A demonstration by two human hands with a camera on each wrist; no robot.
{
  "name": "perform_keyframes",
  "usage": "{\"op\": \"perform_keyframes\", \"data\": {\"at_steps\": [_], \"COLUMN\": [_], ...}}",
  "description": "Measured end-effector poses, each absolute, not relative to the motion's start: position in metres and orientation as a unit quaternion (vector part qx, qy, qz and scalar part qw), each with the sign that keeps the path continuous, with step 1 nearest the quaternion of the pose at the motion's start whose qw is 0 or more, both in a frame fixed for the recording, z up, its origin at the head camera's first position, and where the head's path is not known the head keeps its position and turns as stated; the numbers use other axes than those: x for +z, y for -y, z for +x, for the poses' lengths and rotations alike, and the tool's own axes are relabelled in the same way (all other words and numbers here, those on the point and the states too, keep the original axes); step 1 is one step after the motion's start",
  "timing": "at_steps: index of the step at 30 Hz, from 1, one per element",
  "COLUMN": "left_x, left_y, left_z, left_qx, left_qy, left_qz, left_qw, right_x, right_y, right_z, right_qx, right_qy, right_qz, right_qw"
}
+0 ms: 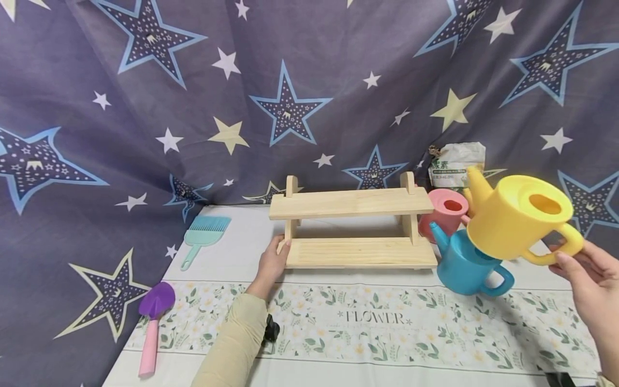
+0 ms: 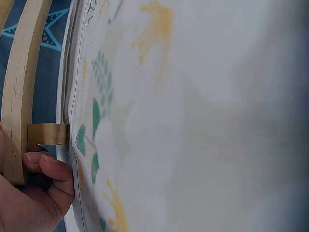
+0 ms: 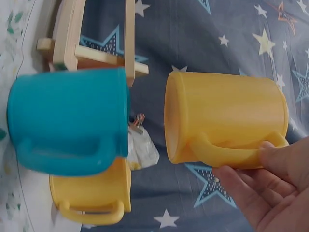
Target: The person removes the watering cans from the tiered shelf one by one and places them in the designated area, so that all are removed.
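Observation:
My right hand [image 1: 592,279] pinches the handle of a yellow watering can [image 1: 519,215], which it holds up in the air. Below that can stands a blue watering can [image 1: 466,266] on the table. A pink watering can [image 1: 444,212] is behind the blue one, beside a two-tier wooden shelf [image 1: 353,203]. The right wrist view shows a second yellow watering can [image 3: 91,186], partly hidden by the blue one. At the left end of the shelf's lower board, my left hand [image 1: 272,263] grips the wood with curled fingers, as the left wrist view [image 2: 46,193] shows.
A teal hand brush [image 1: 203,232] and a purple trowel [image 1: 157,302] with a pink handle lie on the left. Behind the cans stands a white printed bag [image 1: 459,161]. A floral cloth strip [image 1: 377,333] crosses the table, and a starry curtain [image 1: 300,43] hangs behind.

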State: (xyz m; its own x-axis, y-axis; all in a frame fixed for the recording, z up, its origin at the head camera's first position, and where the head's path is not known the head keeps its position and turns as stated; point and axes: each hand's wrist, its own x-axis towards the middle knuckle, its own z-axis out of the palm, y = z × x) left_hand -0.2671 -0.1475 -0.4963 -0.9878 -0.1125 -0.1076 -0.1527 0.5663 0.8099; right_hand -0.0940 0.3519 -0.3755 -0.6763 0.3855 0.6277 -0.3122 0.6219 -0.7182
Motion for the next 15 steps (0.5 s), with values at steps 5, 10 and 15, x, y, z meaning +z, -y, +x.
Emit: {"op": "perform_keyframes", "data": {"at_steps": [5, 10, 15], "left_x": [-0.496, -0.496, -0.495], "left_y": [0.148, 0.147, 0.147], "left_z": [-0.267, -0.267, -0.267], "left_qx": [0.462, 0.461, 0.462], "left_qy": [-0.883, -0.884, -0.883], "left_qz": [-0.075, -0.075, -0.077], "left_qw": [0.020, 0.020, 0.021], "right_x": [-0.381, -0.399, -0.459], "right_y": [-0.362, -0.385, -0.458], "right_z": [-0.091, -0.091, -0.109], "right_qx": [0.412, 0.416, 0.406], "right_qy": [0.807, 0.805, 0.817], "right_qz": [-0.032, -0.050, -0.059], "right_qw": [0.422, 0.420, 0.406]}}
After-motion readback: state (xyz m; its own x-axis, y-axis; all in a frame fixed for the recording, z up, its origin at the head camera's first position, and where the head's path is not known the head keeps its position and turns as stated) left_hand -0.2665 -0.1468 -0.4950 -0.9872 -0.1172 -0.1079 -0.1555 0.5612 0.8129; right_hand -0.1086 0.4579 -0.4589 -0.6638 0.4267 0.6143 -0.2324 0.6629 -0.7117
